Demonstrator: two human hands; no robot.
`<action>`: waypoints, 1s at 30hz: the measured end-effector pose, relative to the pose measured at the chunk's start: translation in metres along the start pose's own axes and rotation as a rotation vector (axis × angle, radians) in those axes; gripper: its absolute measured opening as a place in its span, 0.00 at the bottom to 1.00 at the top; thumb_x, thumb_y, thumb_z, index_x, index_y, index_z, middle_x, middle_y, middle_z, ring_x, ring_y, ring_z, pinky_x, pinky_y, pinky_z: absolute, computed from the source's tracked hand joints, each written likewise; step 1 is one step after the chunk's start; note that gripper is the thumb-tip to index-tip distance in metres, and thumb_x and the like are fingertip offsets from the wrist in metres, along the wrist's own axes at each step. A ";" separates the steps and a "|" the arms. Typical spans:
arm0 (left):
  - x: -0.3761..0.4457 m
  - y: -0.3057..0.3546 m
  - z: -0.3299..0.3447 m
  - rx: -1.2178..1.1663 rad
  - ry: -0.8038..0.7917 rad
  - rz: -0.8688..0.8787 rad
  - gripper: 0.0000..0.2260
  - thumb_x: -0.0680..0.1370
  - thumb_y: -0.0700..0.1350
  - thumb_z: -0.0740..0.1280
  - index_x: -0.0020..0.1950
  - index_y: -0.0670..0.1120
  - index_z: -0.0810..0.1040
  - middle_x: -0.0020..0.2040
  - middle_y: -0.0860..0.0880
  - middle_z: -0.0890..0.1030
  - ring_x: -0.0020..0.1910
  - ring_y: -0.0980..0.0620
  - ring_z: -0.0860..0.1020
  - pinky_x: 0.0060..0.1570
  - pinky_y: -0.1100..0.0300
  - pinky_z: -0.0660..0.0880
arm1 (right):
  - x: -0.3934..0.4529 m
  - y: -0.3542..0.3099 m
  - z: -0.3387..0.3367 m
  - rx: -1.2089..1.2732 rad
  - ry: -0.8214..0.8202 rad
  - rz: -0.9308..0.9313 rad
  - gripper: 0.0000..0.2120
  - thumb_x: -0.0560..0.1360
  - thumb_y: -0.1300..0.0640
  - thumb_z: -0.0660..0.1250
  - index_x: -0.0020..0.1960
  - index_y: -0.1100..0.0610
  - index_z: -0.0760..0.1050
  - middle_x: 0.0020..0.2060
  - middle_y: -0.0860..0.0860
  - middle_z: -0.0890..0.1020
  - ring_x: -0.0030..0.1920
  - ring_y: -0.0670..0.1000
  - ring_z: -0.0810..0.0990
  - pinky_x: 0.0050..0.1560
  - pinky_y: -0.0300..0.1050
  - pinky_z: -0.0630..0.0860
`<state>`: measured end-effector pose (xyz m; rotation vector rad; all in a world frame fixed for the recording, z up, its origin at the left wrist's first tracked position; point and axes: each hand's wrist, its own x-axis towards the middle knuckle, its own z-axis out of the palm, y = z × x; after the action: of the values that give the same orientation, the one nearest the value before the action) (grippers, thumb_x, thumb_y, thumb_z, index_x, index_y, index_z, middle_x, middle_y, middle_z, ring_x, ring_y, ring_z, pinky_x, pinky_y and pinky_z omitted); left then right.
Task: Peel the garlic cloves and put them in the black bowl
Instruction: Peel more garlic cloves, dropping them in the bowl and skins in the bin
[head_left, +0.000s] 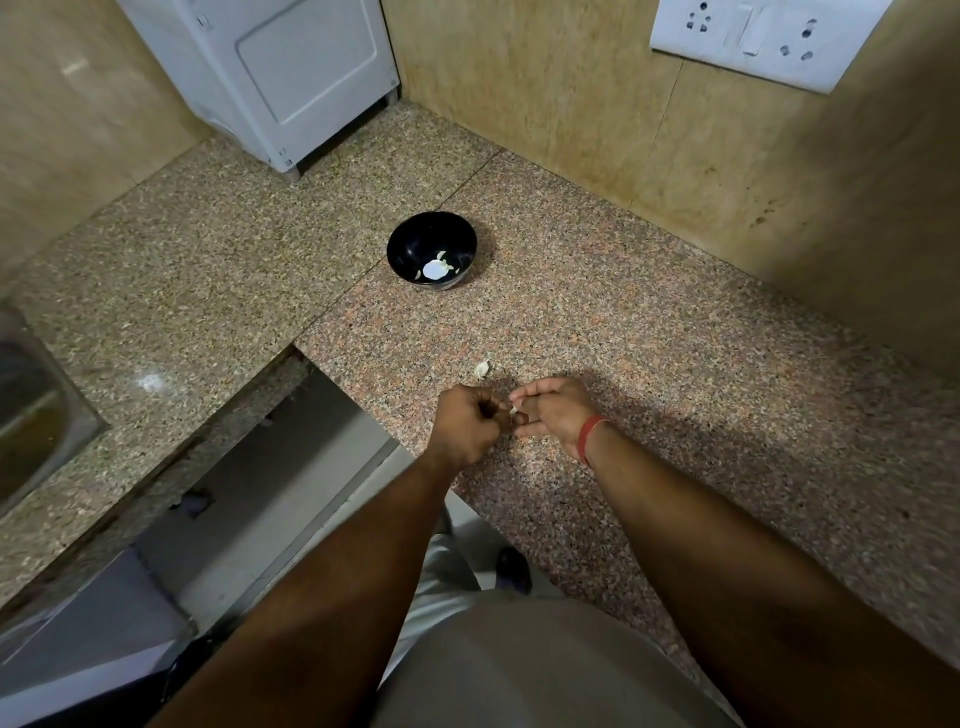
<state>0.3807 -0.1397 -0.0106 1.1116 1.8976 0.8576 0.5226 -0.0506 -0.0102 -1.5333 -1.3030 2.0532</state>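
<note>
- The left hand is curled into a loose fist just above the speckled stone surface, knuckles up, its fingertips turned inward toward the other hand.
- The right hand is turned palm up, with the fingers partly bent and the thumb reaching across toward the left hand.
- Between the two hands sits a small pale garlic clove; both hands pinch it at their fingertips, the left from one side and the right from the other. Only a sliver of it shows, so how much skin is left on it cannot be told.
- A red band circles the right wrist.
- A single pale scrap, a clove or a piece of skin, lies on the surface just beyond the hands, apart from them. Which of the two it is cannot be told.
- The black bowl stands upright on the surface well beyond the hands, close to a seam between two slabs. In its bottom lie a few pale pieces and a bright white patch, which may be a reflection.
- A white appliance stands at the far back left of the surface, against the tan wall.
- A white switch and socket plate is fixed to the wall at the upper right.
- The edge of a metal sink shows at the far left.
</note>
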 end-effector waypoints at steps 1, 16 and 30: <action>0.000 0.001 0.000 -0.001 -0.002 -0.001 0.06 0.76 0.35 0.74 0.40 0.42 0.85 0.29 0.55 0.81 0.23 0.62 0.74 0.27 0.67 0.71 | 0.000 0.000 -0.001 0.009 -0.001 0.002 0.06 0.77 0.70 0.70 0.53 0.66 0.82 0.50 0.61 0.85 0.43 0.54 0.86 0.43 0.50 0.85; -0.001 0.001 -0.006 0.113 -0.039 0.095 0.06 0.75 0.34 0.72 0.38 0.42 0.83 0.33 0.46 0.83 0.26 0.59 0.73 0.27 0.63 0.72 | -0.003 -0.007 0.003 0.106 0.023 0.090 0.09 0.75 0.72 0.72 0.55 0.70 0.81 0.49 0.62 0.86 0.50 0.59 0.87 0.41 0.49 0.85; 0.000 -0.001 -0.005 0.089 0.005 0.084 0.08 0.73 0.36 0.72 0.36 0.45 0.80 0.31 0.47 0.81 0.26 0.55 0.73 0.27 0.60 0.72 | -0.001 -0.006 0.005 0.126 0.009 0.090 0.09 0.74 0.71 0.74 0.54 0.65 0.82 0.50 0.61 0.86 0.50 0.58 0.87 0.44 0.53 0.85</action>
<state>0.3763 -0.1411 -0.0091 1.2516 1.9208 0.8292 0.5167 -0.0504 -0.0044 -1.5696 -1.0971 2.1359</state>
